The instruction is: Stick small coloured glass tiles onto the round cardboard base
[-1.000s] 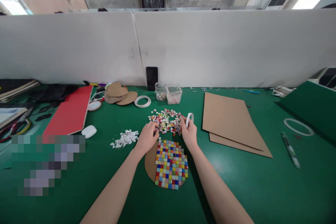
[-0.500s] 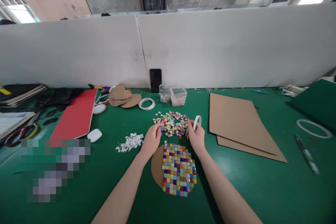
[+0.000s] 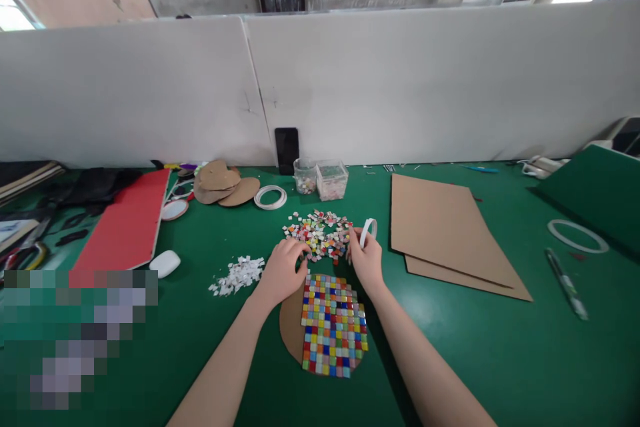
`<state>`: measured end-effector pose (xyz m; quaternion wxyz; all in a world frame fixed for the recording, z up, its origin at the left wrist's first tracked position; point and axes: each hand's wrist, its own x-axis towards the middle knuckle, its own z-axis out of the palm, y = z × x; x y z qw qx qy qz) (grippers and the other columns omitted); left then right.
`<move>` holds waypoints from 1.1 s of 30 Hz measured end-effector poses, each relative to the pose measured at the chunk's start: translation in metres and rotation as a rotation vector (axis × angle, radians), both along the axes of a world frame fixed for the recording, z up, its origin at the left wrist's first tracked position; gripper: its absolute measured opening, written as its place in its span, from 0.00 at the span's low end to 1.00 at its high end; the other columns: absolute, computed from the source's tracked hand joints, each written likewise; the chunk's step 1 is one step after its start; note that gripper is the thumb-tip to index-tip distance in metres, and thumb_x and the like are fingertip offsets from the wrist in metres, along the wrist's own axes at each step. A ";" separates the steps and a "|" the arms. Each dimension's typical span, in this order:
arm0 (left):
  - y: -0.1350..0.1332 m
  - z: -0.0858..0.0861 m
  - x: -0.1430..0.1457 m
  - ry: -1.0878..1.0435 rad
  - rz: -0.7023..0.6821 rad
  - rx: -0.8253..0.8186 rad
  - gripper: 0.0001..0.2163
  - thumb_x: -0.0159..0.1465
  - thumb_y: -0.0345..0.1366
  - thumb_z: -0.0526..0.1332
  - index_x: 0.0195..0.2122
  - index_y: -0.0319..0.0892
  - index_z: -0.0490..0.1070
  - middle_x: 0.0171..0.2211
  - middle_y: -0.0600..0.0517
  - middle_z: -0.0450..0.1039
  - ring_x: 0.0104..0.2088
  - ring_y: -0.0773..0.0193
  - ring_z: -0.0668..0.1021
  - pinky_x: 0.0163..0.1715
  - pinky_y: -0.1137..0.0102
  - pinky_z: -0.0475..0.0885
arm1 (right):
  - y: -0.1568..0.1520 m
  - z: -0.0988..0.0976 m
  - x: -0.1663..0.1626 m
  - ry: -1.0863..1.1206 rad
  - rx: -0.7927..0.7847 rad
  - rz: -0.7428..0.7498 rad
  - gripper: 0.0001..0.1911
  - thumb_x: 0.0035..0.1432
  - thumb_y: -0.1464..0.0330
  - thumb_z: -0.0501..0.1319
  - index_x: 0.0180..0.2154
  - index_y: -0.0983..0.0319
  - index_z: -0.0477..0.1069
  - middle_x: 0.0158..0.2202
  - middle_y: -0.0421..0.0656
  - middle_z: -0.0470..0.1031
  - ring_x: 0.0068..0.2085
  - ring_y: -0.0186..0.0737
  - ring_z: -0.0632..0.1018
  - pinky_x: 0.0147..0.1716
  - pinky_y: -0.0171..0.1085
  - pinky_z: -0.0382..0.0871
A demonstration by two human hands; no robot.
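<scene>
My left hand (image 3: 284, 271) is over the upper left edge of a round cardboard disc (image 3: 290, 325), thumb and curled fingers apart. Close to its thumb is a small pale tile at the top corner of the mosaic. Rows of colourful square tiles (image 3: 333, 327) cover most of the disc, with bare cardboard on the left. My right hand (image 3: 366, 260) is closed round a roll of white tape (image 3: 369, 229), its fingertips at the right side of a loose pile of coloured tiles (image 3: 320, 233). Left of my left hand lies a heap of white paper bits (image 3: 237, 275).
Clear plastic tubs (image 3: 331, 181) and a leaning phone (image 3: 287, 150) stand by the partition (image 3: 350, 93). Cardboard sheets (image 3: 445, 233) and a pen (image 3: 566, 283) lie right. On the left are a red board (image 3: 125, 223), a white case (image 3: 165, 263) and cardboard pieces (image 3: 217, 181).
My left hand has drawn back from the loose tiles towards the disc's upper left edge, and its fingers have parted. The right hand still holds the tape. The view has turned slightly right.
</scene>
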<state>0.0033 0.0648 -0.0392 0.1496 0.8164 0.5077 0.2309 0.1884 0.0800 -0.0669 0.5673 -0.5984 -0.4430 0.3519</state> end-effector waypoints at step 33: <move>-0.006 -0.004 0.014 -0.440 0.196 -0.182 0.09 0.64 0.40 0.45 0.30 0.43 0.58 0.26 0.55 0.62 0.27 0.65 0.68 0.29 0.71 0.62 | -0.032 0.021 -0.028 -0.664 0.205 0.424 0.18 0.59 0.57 0.49 0.22 0.60 0.62 0.18 0.39 0.65 0.19 0.33 0.65 0.19 0.31 0.51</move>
